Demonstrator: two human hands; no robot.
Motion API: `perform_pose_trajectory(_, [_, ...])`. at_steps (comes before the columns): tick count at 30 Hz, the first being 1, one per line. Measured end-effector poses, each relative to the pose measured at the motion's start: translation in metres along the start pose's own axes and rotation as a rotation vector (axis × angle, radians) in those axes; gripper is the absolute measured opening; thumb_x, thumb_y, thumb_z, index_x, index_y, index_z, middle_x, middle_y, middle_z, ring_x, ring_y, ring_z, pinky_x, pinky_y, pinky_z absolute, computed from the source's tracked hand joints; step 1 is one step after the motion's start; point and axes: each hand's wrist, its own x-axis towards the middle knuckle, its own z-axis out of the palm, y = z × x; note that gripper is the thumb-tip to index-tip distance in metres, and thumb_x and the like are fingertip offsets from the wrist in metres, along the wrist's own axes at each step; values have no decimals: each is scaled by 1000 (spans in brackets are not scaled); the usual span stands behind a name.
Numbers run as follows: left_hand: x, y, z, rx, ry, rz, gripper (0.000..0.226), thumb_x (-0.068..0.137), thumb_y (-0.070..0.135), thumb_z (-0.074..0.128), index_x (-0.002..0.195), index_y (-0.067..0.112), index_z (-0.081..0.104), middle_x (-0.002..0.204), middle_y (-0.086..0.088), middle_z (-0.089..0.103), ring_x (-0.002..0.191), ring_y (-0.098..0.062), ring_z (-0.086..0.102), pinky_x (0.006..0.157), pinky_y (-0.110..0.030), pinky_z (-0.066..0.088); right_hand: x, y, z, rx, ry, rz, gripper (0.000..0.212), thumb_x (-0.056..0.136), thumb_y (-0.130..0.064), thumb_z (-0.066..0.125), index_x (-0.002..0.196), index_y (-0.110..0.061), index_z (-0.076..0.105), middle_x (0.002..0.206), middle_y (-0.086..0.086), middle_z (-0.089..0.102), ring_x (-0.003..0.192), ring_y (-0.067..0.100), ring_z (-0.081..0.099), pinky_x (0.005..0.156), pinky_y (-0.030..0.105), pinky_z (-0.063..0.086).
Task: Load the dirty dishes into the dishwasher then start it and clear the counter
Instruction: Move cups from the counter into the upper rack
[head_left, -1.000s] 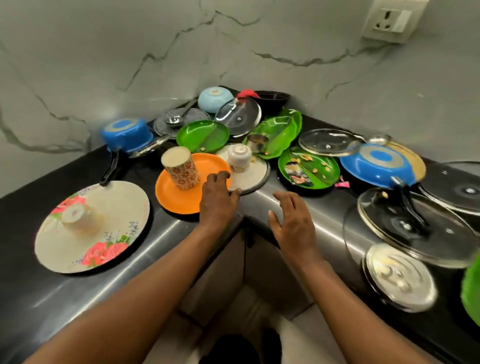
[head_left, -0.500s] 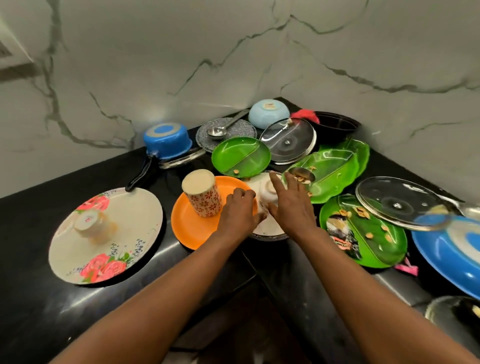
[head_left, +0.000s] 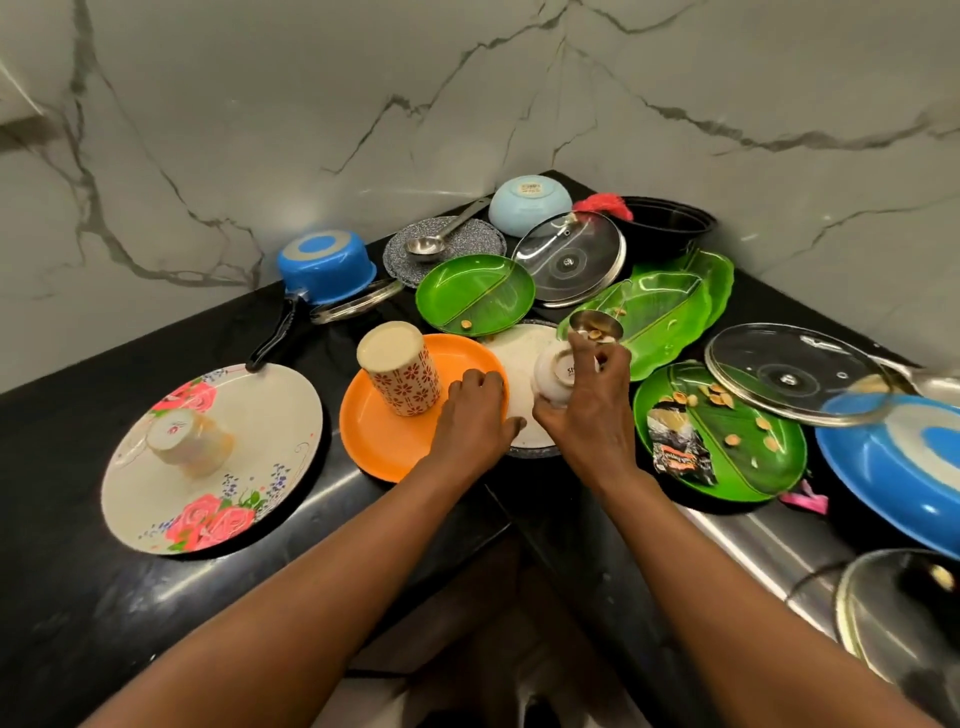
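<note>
**Dirty dishes crowd a black corner worktop**

The glossy black stone worktop (head_left: 78, 597) wraps an inner corner under grey-veined marble walls. Largest on it is a round cream plate (head_left: 249, 447) printed with pink roses, carrying an upturned little cup (head_left: 189, 441). At the right edge lies a blue enamelled pan (head_left: 893, 483), partly covered by a clear glass lid (head_left: 795, 374). A leaf-shaped green plastic plate (head_left: 727, 441) holds nut shells and a crumpled wrapper. The smooth orange plate (head_left: 384, 436) bears an inverted cylindrical tumbler (head_left: 402, 374) with a red flower pattern (its pale base faces up). Beside it sits a white plate (head_left: 519, 358) on a steel rim.

The left hand (head_left: 472, 421) rests with curled fingers where the orange and white plates meet; whether it grips either I cannot tell. The right hand (head_left: 587, 405) holds a small white ceramic cup (head_left: 553, 379), tilted with its base showing, over the white plate.
</note>
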Motion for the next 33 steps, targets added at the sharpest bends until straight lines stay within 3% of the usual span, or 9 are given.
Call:
perform_pose_trajectory(6, [-40, 6, -3, -17, 152, 150, 48, 88, 25, 64, 130, 9, 47, 131, -14, 44, 114, -33, 43, 94, -41, 38, -69, -15, -27, -18, 90, 50, 82, 68, -24, 79, 137, -18, 36, 124, 15, 33, 111, 36, 48, 84, 42, 53])
perform_pose_trajectory(9, [-73, 3, -6, -60, 248, 273, 32, 82, 14, 64, 112, 4, 57, 111, -18, 52, 98, -38, 49, 83, -46, 40, -130, -26, -42, -37, 182, 91, 81, 68, -21, 79, 136, -17, 35, 126, 15, 32, 115, 35, 45, 84, 44, 53])
perform_pose_trajectory(12, [-124, -1, 3, -115, 323, 355, 17, 84, 16, 60, 92, 4, 53, 95, -19, 50, 90, -36, 47, 80, -47, 40, -197, -40, -53, -83, 318, 119, 77, 67, -18, 77, 131, -11, 35, 123, 15, 32, 112, 37, 46, 87, 42, 50])
perform_pose_trajectory(15, [-189, -5, 23, -124, 207, 534, 14, 87, 20, 55, 91, 8, 51, 96, -15, 50, 88, -32, 48, 85, -44, 41, -277, -54, -59, -164, 428, 243, 77, 67, -17, 76, 129, -7, 31, 125, 20, 33, 114, 38, 43, 91, 42, 47])
perform_pose_trajectory(17, [-222, -4, 42, -42, 85, 749, 13, 87, 21, 54, 94, 10, 51, 97, -13, 50, 85, -31, 48, 76, -44, 46, -334, -57, -65, -212, 445, 316, 79, 67, -16, 76, 130, -8, 29, 126, 24, 35, 114, 37, 41, 91, 42, 47])
perform_pose_trajectory(21, [-265, 13, 72, 48, -133, 1021, 15, 85, 19, 57, 96, 11, 51, 101, -11, 49, 86, -30, 46, 72, -47, 47, -438, -55, -81, -271, 427, 503, 83, 61, -9, 78, 128, -10, 29, 124, 20, 32, 102, 39, 48, 79, 41, 51])
perform_pose_trajectory(28, [-380, 64, 135, -60, -484, 1052, 20, 89, 15, 56, 107, 8, 55, 107, -11, 50, 96, -30, 50, 78, -45, 49, -586, -45, -103, -389, 378, 891, 81, 65, -16, 74, 133, -11, 30, 130, 25, 37, 102, 43, 51, 78, 44, 53])
perform_pose_trajectory(33, [-471, 111, 185, -179, -802, 1064, 27, 90, 12, 55, 114, 3, 57, 110, -17, 56, 102, -36, 56, 87, -45, 46, -670, -33, -129, -448, 390, 1052, 80, 67, -18, 75, 135, -6, 35, 131, 26, 37, 106, 42, 50, 85, 45, 51])
